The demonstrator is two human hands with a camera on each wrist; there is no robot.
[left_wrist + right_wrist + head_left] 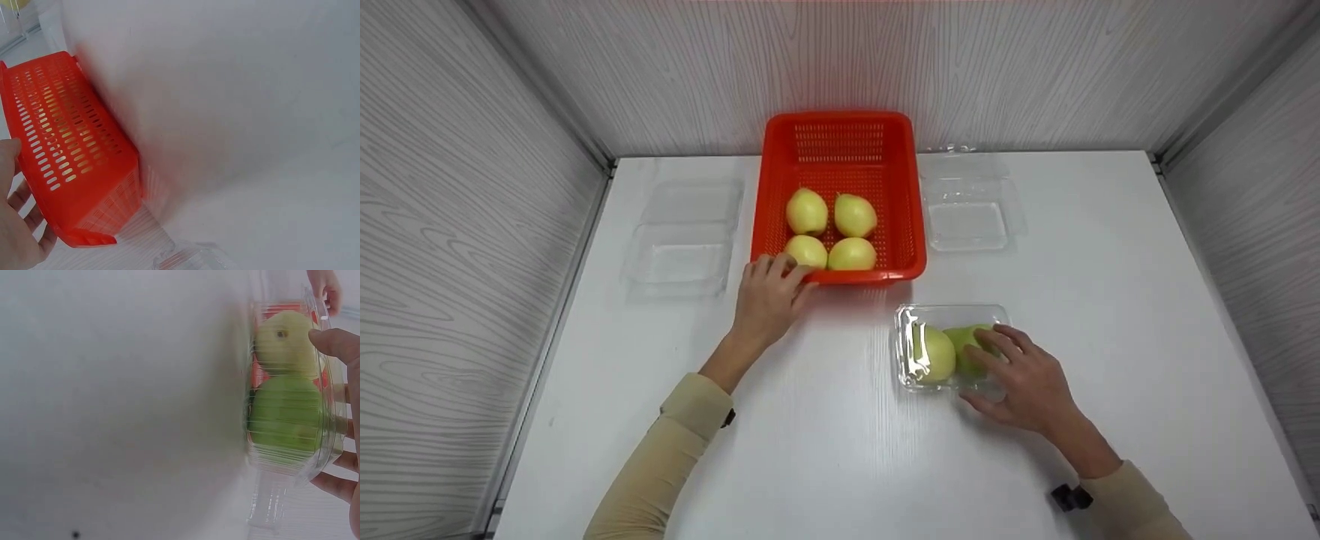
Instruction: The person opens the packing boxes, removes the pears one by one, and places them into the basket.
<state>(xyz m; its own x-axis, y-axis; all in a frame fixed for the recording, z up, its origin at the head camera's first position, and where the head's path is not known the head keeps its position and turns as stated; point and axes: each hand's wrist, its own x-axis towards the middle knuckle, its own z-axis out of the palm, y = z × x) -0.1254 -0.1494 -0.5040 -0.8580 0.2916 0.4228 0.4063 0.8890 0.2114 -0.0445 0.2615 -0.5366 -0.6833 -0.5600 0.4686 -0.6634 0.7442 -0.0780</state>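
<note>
In the head view, my left hand (771, 296) grips the front-left rim of a red plastic basket (916, 225). Several yellow-green pears (855, 215) lie inside, grouped toward its near end. The left wrist view shows the thumb on the basket's (67, 146) outer edge. On the right, a lidded clear plastic box (952, 309) holds one yellow pear (936, 356) beside a green fruit (969, 341). My right hand (1027, 386) rests spread over the right part of that box, its thumb by the near edge. Through the box wall the green fruit (287, 413) looks round.
An unfolded clear box (682, 262) lies left of the basket. Another clear box (966, 225), also unfolded, lies at its right. All stand on a white table (825, 450) with grey wood-grained panels (1035, 75) at the back and sides.
</note>
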